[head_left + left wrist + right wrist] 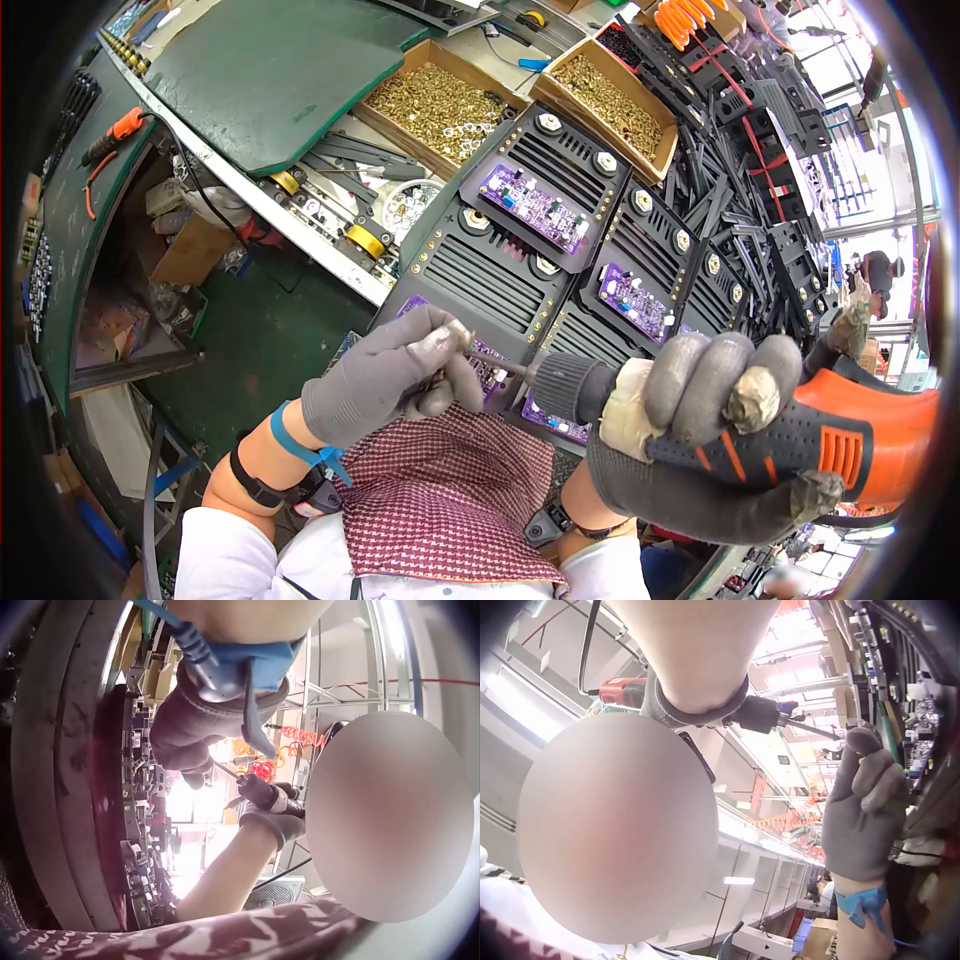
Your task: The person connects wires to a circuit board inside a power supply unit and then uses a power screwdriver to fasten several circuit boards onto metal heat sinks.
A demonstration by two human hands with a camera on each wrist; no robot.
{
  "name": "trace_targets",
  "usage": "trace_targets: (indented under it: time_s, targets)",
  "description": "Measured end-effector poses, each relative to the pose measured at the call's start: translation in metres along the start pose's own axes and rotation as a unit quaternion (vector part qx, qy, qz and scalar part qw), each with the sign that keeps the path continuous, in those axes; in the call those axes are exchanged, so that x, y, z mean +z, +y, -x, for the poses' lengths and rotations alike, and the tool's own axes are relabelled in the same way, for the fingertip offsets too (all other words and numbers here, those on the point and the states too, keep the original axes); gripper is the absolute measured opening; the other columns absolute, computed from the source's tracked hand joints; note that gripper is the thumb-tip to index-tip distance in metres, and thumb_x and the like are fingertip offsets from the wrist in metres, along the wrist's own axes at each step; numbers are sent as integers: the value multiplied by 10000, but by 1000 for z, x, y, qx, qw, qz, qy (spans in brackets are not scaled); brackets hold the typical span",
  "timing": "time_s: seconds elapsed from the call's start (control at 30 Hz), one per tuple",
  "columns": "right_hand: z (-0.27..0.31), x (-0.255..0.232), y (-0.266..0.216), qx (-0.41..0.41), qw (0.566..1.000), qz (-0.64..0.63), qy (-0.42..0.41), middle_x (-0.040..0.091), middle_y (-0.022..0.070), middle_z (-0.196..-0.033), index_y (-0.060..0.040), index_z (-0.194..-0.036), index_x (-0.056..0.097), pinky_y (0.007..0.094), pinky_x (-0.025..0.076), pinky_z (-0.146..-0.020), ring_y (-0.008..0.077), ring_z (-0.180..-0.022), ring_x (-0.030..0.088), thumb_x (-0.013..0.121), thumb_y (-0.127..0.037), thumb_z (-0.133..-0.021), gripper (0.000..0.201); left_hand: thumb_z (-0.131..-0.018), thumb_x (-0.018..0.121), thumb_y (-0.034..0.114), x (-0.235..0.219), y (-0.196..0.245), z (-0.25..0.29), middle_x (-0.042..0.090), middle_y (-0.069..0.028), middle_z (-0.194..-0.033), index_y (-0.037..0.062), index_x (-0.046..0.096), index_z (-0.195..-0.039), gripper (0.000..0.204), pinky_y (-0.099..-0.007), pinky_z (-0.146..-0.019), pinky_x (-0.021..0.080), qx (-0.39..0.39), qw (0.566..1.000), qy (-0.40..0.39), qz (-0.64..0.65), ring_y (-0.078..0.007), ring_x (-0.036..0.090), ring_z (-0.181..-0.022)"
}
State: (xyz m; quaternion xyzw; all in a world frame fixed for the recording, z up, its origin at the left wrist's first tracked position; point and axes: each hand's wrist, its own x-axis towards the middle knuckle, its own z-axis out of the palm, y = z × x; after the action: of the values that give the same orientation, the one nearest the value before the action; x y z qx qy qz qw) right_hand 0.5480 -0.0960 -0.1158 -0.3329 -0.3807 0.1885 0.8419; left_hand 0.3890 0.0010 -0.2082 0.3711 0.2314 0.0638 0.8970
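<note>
Grey work gloves (385,375), worn fingertips; blue strap (300,437) & blk band (255,480) at L wrist; white sleeves (222,555), red/wht patterned apron (440,500).

An electronics assembly workshop, it seems to me, on a factory floor.
From my remote seat I see black ribbed housings (490,275) carrying purple circuit boards (535,208), open cardboard boxes (590,135) filled with small brass-coloured parts, and a flat dark green worktop (280,70). An orange-and-black power tool (870,430) is in use, an orange coiled hose (683,18) hangs above the bench, and long white ceiling lights (739,880) are over an industrial hall.
</note>
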Motion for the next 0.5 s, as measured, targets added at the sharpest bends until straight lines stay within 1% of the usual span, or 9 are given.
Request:
trace_targets:
  time_s: [0.03,0.07,0.13,0.17,0.2,0.23,0.37,0.43,0.5]
  targets:
    - [-1,1,3,0,1000,-1,-1,381,1,-509,-24,-897,492,208,268,-378,88,-422,337,661,-500,-785,517,-1012,399,238,-2,1,1,643,-95,-850,12,492,-1125,270,-178,-528,382,-14,1000,-24,4,-54,489,-621]
    - [-3,4,8,-7,999,-33,-30,399,10,-532,-19,-899,493,211,273,-376,85,-422,340,655,-497,-792,516,-1012,399,238,-4,1,2,643,-95,-850,12,492,-1125,270,-178,-528,382,-12,1000,-23,3,-54,489,-621]
    - [-4,6,9,-15,996,-68,-61,416,18,-556,-14,-900,494,215,279,-375,83,-421,344,648,-494,-799,514,-991,460,372,-8,-2,3,641,-68,-786,46,562,-1022,343,-199,-520,378,-15,999,7,43,-73,454,-554]
    - [-2,7,6,-34,998,-42,-11,433,27,-591,-3,-920,489,216,286,-375,79,-421,348,643,-489,-805,522,-991,460,372,-6,-1,3,641,-68,-786,46,562,-1022,343,-199,-520,378,-13,999,9,43,-73,454,-554]
    - [-2,7,3,-53,998,-16,38,451,37,-626,8,-939,485,217,293,-376,76,-420,353,638,-483,-812,530,-974,474,413,-3,1,4,628,-47,-772,43,582,-995,386,-186,-522,376,-14,997,39,59,-57,459,-555]
    - [-1,6,2,-52,998,-18,37,451,37,-626,8,-939,485,217,293,-376,76,-420,353,638,-483,-812,530,-958,488,454,-2,2,4,615,-26,-757,40,601,-967,429,-173,-523,374,-14,995,69,75,-41,465,-556]
    - [0,2,-2,41,995,-76,-55,509,124,-667,-10,-979,487,365,379,-509,211,-537,456,588,-413,-871,430,-954,484,465,-3,-3,1,593,4,-736,39,621,-971,447,-153,-519,370,-13,996,52,78,-13,472,-552]
    - [-1,-1,-3,87,986,-105,-100,539,167,-687,-19,-999,488,439,422,-576,278,-595,508,562,-378,-901,380,-943,486,480,0,-1,1,576,2,-706,37,632,-964,467,-174,-508,373,-28,995,59,79,-31,451,-537]
    - [-4,-5,-4,131,972,-133,-144,568,210,-708,-28,-1019,489,514,465,-643,346,-654,559,537,-344,-931,331,-939,487,481,-1,-1,-1,566,-2,-690,31,635,-967,474,-189,-503,369,-17,995,46,89,-46,434,-530]
